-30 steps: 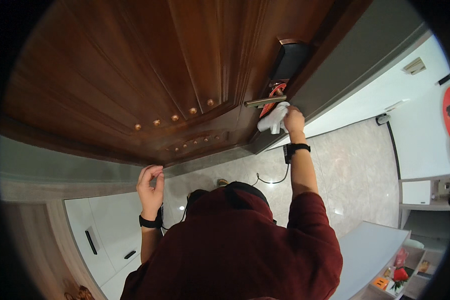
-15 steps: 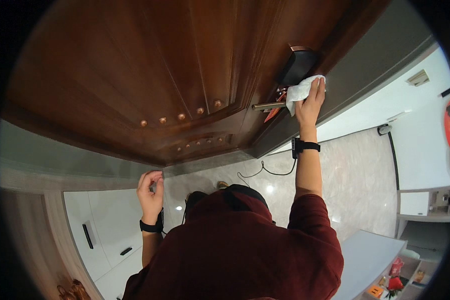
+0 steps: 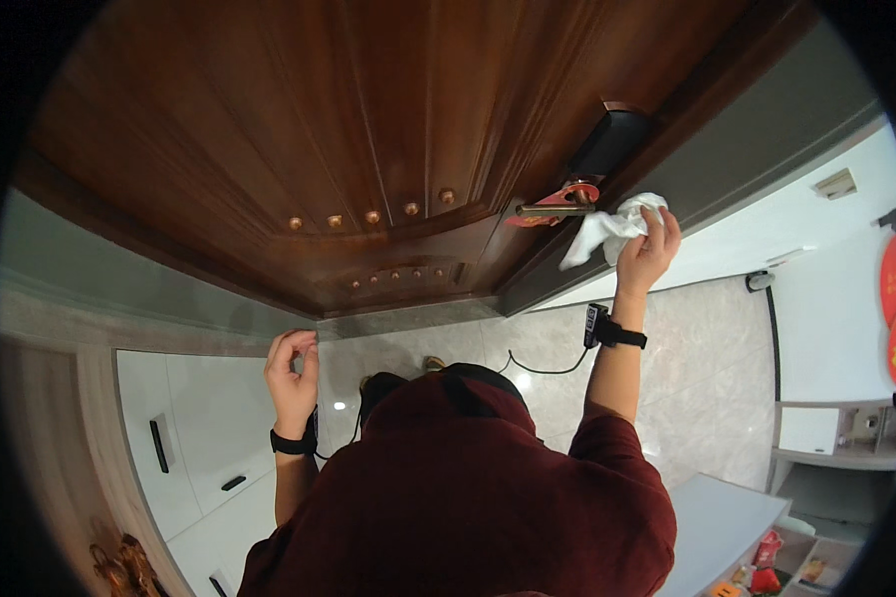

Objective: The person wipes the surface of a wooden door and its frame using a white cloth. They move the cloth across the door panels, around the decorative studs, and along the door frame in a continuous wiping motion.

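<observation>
A crumpled white cloth (image 3: 607,233) is gripped in my right hand (image 3: 651,251), one end of it hanging loose to the left. Just above and left of the cloth is the door handle (image 3: 556,210), a bronze lever with a red tag (image 3: 579,191) around it. The dark lock panel (image 3: 609,143) sits above the lever on the brown wooden door (image 3: 388,109). My left hand (image 3: 293,373) hovers apart from the door at the lower left, fingers curled toward the thumb. I see nothing in it.
White cabinets (image 3: 201,428) with black handles stand at the left. A grey door frame (image 3: 737,164) runs along the right of the door, beside a white wall. Pale tiled floor (image 3: 707,348) lies below. A light-topped cabinet (image 3: 732,522) with open drawers stands at the lower right.
My right hand has drawn the white cloth down and right, off the handle, uncovering the lever and red tag. The left hand has barely moved.
</observation>
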`<state>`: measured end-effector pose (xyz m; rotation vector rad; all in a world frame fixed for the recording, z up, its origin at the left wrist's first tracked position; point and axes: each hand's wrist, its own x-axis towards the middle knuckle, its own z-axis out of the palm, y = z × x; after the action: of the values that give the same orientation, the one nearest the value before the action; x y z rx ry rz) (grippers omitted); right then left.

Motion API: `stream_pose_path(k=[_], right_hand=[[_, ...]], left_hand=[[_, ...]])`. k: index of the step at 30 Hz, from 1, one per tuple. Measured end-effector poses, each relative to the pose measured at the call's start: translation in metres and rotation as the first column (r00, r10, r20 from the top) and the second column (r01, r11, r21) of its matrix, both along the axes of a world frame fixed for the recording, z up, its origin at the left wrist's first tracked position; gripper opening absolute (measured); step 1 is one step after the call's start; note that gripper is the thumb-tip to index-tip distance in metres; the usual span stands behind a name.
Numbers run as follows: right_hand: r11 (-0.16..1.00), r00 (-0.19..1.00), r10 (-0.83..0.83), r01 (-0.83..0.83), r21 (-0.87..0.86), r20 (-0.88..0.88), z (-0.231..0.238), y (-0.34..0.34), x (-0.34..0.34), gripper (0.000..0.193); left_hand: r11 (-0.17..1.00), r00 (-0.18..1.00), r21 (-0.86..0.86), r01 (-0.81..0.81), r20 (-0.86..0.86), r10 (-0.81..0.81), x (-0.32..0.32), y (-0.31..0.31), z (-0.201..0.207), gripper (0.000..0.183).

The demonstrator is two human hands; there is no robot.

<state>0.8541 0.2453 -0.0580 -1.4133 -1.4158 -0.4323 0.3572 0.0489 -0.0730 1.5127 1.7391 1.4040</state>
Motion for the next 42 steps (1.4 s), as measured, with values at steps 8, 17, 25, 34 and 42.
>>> stream_pose_path(k=[8,17,25,34,42], right_hand=[[0.905,0.948,0.317,-0.298,-0.303,0.012,-0.014,-0.002,-0.053,0.043],[0.965,0.987,0.130,-0.105,-0.241,0.090,-0.045,0.012,-0.111,0.060],[0.832,0.880,0.474,-0.448,-0.326,0.001,-0.038,-0.004,-0.138,0.062],[0.948,0.957,0.284,-0.289,0.129,0.058,0.080,0.026,-0.060,0.067],[1.000,0.965,0.023,-0.028,0.015,0.262,0.110,0.088,-0.071,0.066]], left_hand=[[0.999,1.000,-0.039,-0.018,-0.003,0.018,0.003,-0.006,-0.001,0.018],[1.000,1.000,-0.030,0.006,-0.018,-0.006,0.012,0.002,-0.003,0.018],[0.989,0.987,-0.007,0.147,-0.057,-0.147,0.036,0.023,0.008,0.019],[0.993,0.990,-0.007,0.117,-0.079,-0.118,0.035,0.024,0.010,0.019],[0.999,0.996,-0.009,0.041,-0.083,-0.042,0.022,0.007,0.004,0.020]])
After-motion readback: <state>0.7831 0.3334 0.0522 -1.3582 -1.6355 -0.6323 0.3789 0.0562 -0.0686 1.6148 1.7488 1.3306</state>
